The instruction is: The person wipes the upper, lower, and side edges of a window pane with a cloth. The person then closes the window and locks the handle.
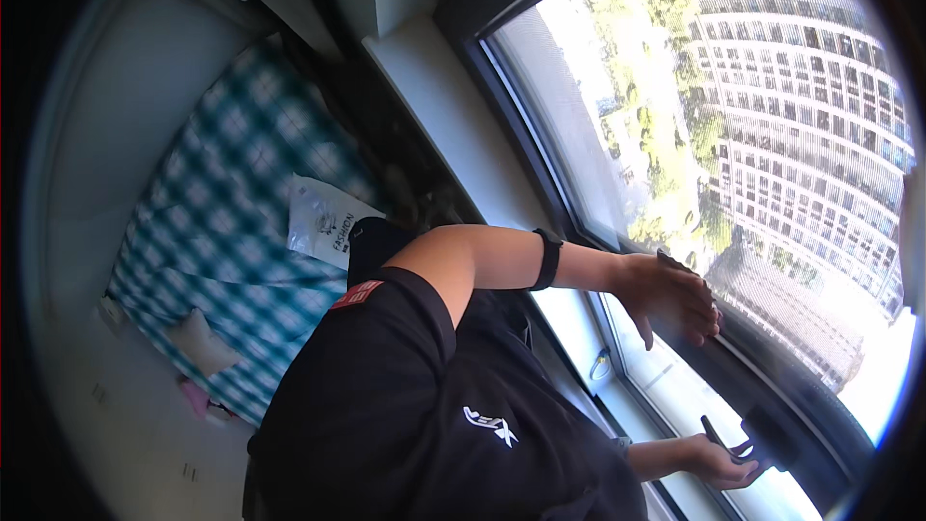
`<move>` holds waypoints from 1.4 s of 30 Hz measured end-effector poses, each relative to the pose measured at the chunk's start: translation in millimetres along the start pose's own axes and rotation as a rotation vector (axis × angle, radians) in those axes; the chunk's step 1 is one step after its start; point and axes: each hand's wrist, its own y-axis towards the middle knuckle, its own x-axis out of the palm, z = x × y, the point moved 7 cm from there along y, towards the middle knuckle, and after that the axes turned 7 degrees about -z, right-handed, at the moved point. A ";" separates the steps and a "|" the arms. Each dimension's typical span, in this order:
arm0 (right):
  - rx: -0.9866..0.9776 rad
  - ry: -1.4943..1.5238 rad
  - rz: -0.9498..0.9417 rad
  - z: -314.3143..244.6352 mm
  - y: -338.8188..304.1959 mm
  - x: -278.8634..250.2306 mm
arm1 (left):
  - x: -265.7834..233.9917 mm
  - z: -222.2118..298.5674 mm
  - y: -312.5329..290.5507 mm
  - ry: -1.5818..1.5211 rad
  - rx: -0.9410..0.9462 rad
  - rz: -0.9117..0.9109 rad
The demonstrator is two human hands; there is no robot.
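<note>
My left arm reaches across to a dark-framed window, a black band (550, 259) around its forearm. My left hand (670, 299) lies against the dark window frame (762, 357), its fingers stretched out and the thumb hanging apart. Lower down, my right hand (721, 461) has its fingers curled around a dark window handle (714, 432) by the frame. Part of the handle sticks up past the fingers, and the palm side is partly hidden.
A pale window sill (463, 125) runs along the wall. Behind me lies a bed with a teal checked cover (222, 193), bearing a white plastic bag (323, 217) and a pale cushion-like item (203, 342). Buildings and trees show through the glass (666, 135).
</note>
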 end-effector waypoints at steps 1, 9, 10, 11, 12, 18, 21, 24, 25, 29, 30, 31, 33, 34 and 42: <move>0.004 0.012 0.001 -2.9 -3.4 2.8 | -11.1 -10.7 -2.5 -0.003 0.003 0.157; -0.063 0.049 -0.005 2.2 1.9 -3.9 | -52.4 -146.6 -97.4 -0.120 -0.973 0.673; -0.065 0.060 -0.003 0.4 0.5 -1.7 | -49.0 -156.1 -113.4 -0.108 -1.078 0.700; -0.063 0.060 -0.019 -1.3 -0.7 0.9 | -43.0 -167.5 -129.0 -0.121 -1.184 0.714; -0.059 0.056 -0.034 -5.5 -2.8 2.0 | -39.3 -178.5 -147.5 -0.185 -1.292 0.798; 0.007 0.017 -0.029 -19.7 -10.0 14.1 | -1.5 -221.0 -271.2 -0.146 -1.648 0.859; -0.009 0.040 -0.050 -5.6 -2.3 11.2 | 5.6 -214.0 -294.9 0.139 -1.576 0.627; -0.030 0.052 -0.069 14.1 6.7 5.5 | 17.3 -208.0 -321.8 0.293 -1.775 0.592; -0.038 0.047 -0.074 20.9 9.2 2.4 | 14.7 -206.0 -333.6 0.245 -1.824 0.640; -0.066 0.056 -0.101 58.0 18.8 -9.2 | 4.5 -223.3 -391.5 0.081 -2.112 0.812; -0.065 0.061 -0.085 60.0 19.7 -11.7 | 1.5 -234.4 -406.6 0.020 -2.103 0.750; -0.059 0.040 -0.076 60.0 20.1 -16.4 | 2.4 -240.6 -405.9 0.020 -2.088 0.733; -0.043 0.022 -0.074 62.6 19.1 -17.8 | -10.4 -232.7 -405.5 0.034 -2.030 0.759; -0.051 -0.004 -0.051 63.7 18.9 -16.8 | -11.6 -232.9 -399.7 0.033 -2.021 0.756; 0.010 -0.020 0.005 21.7 -1.1 -9.9 | -42.8 -220.9 -358.9 -0.081 -2.042 0.781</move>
